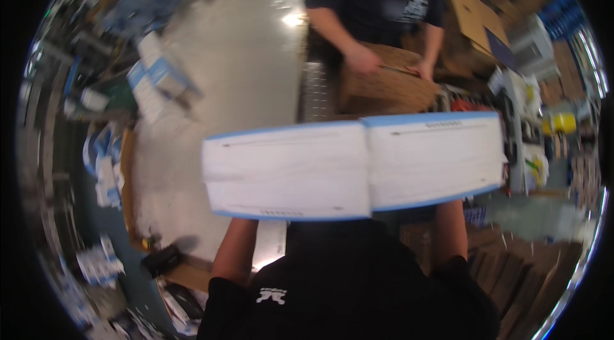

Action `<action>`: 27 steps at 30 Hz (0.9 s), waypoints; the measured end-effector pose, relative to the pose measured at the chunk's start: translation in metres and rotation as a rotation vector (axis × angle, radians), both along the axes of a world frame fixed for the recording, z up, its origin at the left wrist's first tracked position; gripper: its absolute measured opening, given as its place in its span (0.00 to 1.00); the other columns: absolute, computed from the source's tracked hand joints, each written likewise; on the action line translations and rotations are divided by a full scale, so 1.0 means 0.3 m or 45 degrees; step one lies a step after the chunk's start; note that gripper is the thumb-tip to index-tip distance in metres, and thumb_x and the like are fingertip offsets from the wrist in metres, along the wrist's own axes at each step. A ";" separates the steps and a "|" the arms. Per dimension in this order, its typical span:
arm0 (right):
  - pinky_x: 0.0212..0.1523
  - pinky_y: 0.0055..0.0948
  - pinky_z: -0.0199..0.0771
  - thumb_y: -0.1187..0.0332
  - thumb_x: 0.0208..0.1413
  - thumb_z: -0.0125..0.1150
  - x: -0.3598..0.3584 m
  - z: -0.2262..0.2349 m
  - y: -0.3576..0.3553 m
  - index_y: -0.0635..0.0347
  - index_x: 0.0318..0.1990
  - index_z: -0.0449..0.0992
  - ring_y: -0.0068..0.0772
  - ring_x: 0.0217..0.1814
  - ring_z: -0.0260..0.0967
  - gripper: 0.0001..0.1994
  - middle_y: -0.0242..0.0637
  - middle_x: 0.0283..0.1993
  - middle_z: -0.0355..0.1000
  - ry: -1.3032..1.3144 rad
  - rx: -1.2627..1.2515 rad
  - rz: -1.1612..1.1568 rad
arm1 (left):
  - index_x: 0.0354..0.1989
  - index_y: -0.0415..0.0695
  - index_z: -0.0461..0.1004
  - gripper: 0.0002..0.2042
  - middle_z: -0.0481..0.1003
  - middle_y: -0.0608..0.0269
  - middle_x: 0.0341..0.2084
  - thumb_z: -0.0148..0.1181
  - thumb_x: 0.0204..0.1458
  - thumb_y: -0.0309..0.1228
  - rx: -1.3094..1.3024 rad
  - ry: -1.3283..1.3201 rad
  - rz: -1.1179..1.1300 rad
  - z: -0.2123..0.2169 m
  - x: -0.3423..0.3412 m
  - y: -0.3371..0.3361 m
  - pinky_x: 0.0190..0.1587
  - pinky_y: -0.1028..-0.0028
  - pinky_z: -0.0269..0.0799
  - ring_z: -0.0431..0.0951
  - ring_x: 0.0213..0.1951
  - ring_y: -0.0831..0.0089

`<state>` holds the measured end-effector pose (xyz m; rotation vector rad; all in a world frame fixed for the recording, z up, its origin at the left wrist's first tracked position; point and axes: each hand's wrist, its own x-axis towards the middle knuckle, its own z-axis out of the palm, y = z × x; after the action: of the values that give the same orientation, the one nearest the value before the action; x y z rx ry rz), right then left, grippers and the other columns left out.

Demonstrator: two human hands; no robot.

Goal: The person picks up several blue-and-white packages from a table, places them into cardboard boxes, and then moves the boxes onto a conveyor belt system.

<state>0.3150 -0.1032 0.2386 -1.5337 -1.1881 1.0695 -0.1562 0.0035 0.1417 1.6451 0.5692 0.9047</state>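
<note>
Two flat white boxes with blue edges span the view in front of my chest, end to end: a left box [288, 170] and a right box [435, 161]. Both are held up off the table. My left forearm [235, 247] runs up beneath the left box, and my right forearm [451, 231] beneath the right one. The boxes hide both my hands and all the fingers, though they bear the boxes from below.
Across from me a co-worker [384, 1] has both hands on a brown cardboard carton [387, 87]. A metal-topped table [249, 58] carries more white-and-blue boxes [153, 78] at its left. Stacked flat cardboard [518, 276] stands at my lower right. A black object [161, 262] lies near the table's corner.
</note>
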 end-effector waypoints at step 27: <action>0.65 0.45 0.68 0.72 0.53 0.59 -0.050 -1.018 0.127 0.44 0.71 0.63 0.52 0.69 0.64 0.35 0.47 0.69 0.66 -1.115 -0.786 1.007 | 0.49 0.43 0.79 0.17 0.78 0.48 0.49 0.61 0.49 0.31 0.269 0.890 -0.058 -0.396 0.369 0.092 0.56 0.53 0.72 0.77 0.51 0.49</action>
<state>0.2999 -0.0652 -0.0669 -2.1879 -2.3576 1.3860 -0.0454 0.0312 0.0228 2.1628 0.9228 0.3381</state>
